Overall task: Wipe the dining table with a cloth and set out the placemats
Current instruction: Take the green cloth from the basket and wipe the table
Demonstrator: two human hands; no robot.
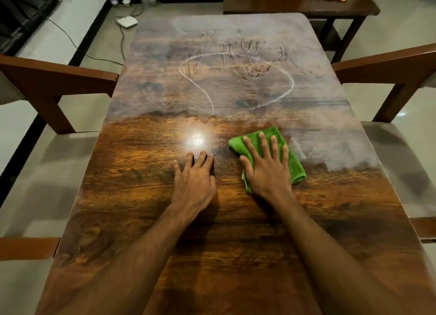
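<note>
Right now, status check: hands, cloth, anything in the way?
Right hand flat on cloth, pressing, no grip. Left hand fingertips on table, holding nothing. Dust haze over far half; no placemats in view.

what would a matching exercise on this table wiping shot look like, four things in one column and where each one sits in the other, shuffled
Things
1. green cloth
2. left hand
3. white scrawls
4. white box

Places
A. on the floor, past the table's far left corner
B. flat on bare wood, just short of the glare spot
C. under the right hand
D. on the dusty far half of the table

Pairs: 1-C, 2-B, 3-D, 4-A
</note>
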